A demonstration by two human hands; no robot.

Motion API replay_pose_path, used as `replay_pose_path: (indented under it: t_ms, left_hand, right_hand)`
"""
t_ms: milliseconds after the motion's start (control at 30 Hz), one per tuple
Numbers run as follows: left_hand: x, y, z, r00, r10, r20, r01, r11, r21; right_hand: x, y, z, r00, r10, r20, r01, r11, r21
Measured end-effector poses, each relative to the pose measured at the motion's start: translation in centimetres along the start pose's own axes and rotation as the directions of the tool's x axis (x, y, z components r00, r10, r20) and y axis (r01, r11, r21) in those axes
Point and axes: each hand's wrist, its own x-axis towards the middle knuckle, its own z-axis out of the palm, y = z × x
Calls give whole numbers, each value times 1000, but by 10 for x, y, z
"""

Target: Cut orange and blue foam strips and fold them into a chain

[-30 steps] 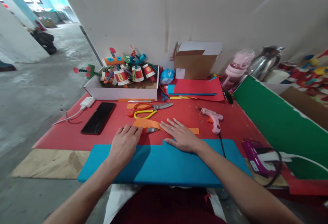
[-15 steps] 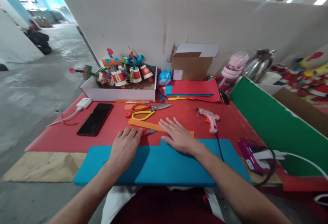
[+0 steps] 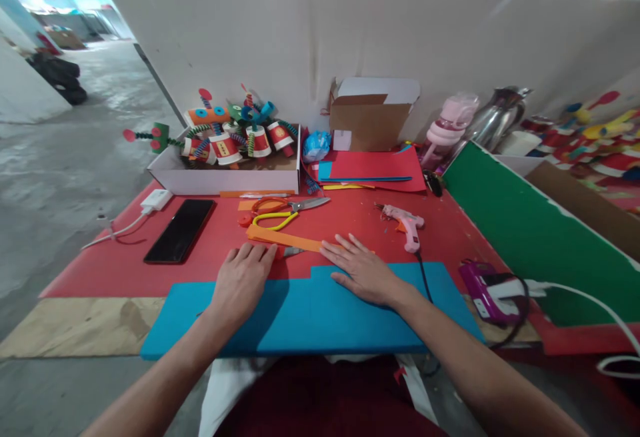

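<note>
My right hand (image 3: 364, 270) lies flat with its fingers spread over the right end of an orange paper strip (image 3: 287, 238). My left hand (image 3: 243, 282) rests just below the strip's left part, fingers bent and close together. What is under its fingertips is hidden. A flat grey blade-like piece (image 3: 293, 251) shows just right of those fingertips and partly under the strip. Scissors (image 3: 281, 219) with red and yellow handles lie above the strip. A blue board (image 3: 300, 320) sits beneath both wrists.
A pink glue gun (image 3: 407, 224) lies right, its cord crossing the board. A black phone (image 3: 181, 230) is left. Behind stand a box of cup figures (image 3: 225, 180), red paper sheets (image 3: 375, 165) and an open carton (image 3: 367, 124). A green panel (image 3: 540, 244) and purple device (image 3: 487, 294) border the right.
My right hand has slid rightward along the orange strip, uncovering more of it. My left hand stays nearly in place. The whole view has shifted slightly.
</note>
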Motion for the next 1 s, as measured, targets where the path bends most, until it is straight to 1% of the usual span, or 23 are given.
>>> replay_pose_path:
  t_ms: [133, 333, 533, 833, 1000]
  left_hand:
    - [2, -2, 0, 999, 14, -28, -14, 1000, 3]
    - [5, -4, 3, 999, 31, -23, -31, 999, -32]
    - [5, -5, 6, 999, 30, -27, -31, 998, -47]
    - [9, -1, 1, 998, 66, 2, -66, 997, -29]
    - [10, 0, 1, 997, 75, -18, -76, 996, -44]
  right_hand:
    - [0, 1, 0, 1000, 2, -6, -2, 1000, 0]
    - [0, 3, 3, 1000, -1, -25, 1, 1000, 0]
    - [1, 1, 1, 1000, 14, 8, -14, 1000, -17]
    - [2, 4, 4, 1000, 5, -10, -5, 1000, -16]
    - [2, 3, 4, 1000, -2, -13, 2, 1000, 7]
